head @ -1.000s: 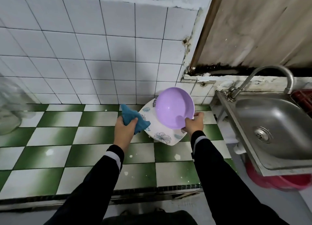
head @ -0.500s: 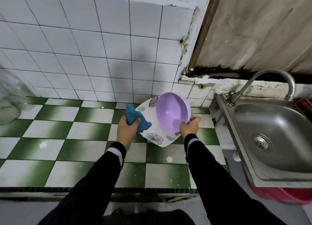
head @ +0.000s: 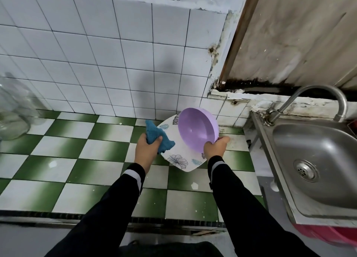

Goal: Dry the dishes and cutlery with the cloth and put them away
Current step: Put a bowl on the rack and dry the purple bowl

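Bowl (head: 197, 130) steeper now, mouth leftward

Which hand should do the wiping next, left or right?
Left: the left hand grips the blue cloth against the plate, while the right hand is busy holding the purple bowl and plate.

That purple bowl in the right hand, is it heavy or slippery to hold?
Probably light: the purple bowl looks like thin plastic, and the right hand holds it tilted by its rim. Likely stiff: it keeps its round shape. The glossy inside suggests it could slip if wet.
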Motion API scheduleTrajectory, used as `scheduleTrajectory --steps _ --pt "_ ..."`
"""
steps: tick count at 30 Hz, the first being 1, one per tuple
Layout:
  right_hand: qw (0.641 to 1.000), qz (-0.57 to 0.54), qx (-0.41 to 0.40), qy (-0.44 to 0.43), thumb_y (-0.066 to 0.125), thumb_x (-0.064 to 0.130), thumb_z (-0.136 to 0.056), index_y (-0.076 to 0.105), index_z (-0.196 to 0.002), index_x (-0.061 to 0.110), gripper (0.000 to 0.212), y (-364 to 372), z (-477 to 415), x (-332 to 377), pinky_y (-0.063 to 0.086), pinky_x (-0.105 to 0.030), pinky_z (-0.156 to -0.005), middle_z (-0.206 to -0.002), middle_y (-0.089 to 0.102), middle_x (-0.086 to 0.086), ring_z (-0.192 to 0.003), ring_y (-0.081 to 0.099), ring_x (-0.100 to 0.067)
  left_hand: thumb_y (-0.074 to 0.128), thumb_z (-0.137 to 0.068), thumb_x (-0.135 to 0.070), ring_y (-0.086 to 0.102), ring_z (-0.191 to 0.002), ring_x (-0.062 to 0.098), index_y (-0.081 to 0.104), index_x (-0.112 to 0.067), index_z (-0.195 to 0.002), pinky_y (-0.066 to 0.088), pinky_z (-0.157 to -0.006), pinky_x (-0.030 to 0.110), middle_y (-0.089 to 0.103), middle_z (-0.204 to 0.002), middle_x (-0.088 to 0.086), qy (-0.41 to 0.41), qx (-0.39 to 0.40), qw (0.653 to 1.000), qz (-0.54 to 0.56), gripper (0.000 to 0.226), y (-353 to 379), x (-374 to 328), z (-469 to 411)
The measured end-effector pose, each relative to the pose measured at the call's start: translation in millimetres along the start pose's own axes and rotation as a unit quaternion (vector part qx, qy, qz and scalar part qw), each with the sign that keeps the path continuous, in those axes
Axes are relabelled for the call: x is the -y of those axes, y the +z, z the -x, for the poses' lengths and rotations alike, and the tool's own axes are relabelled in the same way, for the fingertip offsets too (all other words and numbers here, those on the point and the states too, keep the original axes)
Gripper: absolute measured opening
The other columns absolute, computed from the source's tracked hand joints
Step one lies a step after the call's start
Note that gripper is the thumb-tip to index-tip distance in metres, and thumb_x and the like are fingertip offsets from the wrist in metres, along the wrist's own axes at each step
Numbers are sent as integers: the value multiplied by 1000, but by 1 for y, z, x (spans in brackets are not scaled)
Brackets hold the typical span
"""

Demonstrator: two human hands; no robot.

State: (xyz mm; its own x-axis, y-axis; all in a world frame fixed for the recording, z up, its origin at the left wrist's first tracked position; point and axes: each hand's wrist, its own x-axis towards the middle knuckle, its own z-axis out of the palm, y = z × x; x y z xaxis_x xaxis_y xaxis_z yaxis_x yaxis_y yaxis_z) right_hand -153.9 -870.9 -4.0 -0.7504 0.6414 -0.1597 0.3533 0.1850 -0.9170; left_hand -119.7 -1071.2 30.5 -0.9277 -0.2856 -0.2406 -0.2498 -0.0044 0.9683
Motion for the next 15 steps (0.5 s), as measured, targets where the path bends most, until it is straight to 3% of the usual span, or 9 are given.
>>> scheduleTrajectory --steps 4,11,15 --pt "1000 -2 -6 -17 47 -13 -77 31 -95 7 31 3 1 -1 51 -54 -84 -112 53 -28 -98 56 -44 66 -92 -13 63 -98 26 54 -6 -113 56 -86 44 63 -110 12 -18 8 1000 10 25 -5 -2 -6" --pt "999 -9 -22 -40 43 -13 -78 32 -96 7 29 0 12 4 50 -49 -83 -108 52 -24 -95 55 -40 64 -94 -14 63 -106 31 51 -4 -126 58 -77 38 62 -119 13 -52 19 998 33 36 -14 0 -12" --pt "996 -35 -43 -65 42 -13 -77 32 -95 9 30 1 18 4 50 -53 -84 -108 51 -23 -92 53 -38 63 -94 -14 62 -110 31 51 -5 -128 55 -92 50 62 -123 14 -87 25 994 58 38 -21 -1 -15"
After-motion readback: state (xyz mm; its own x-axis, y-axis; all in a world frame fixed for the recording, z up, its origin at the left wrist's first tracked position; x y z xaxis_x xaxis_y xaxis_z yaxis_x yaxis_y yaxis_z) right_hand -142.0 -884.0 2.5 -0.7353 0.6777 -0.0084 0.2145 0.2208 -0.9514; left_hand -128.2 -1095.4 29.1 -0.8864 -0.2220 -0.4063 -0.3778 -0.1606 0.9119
